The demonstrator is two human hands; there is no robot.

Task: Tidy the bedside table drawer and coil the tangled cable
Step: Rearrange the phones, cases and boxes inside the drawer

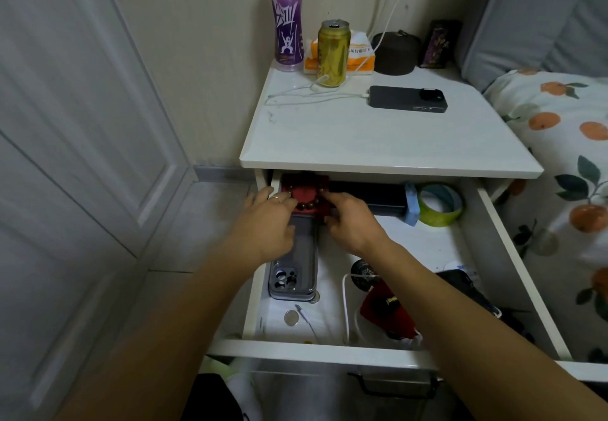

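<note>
The white drawer (329, 350) of the bedside table stands pulled open. At its back left lies a red box (304, 192) with a dark bead bracelet (301, 206) on it. My left hand (268, 220) and my right hand (350, 220) both reach to the box, fingers curled at the bracelet's two sides. Below my hands lies a clear phone case (296, 275). A white cable (345, 308) runs loose near the drawer's front, partly under my right forearm. A coin (291, 317) and a red pouch (385, 313) lie near the front.
At the drawer's back are a long black box (375, 195), a blue item and a green tape roll (439, 205). On the tabletop (362, 144) are a phone (408, 99) on a white charging cable, a can, a purple bottle and a dark pot. A bed lies at right.
</note>
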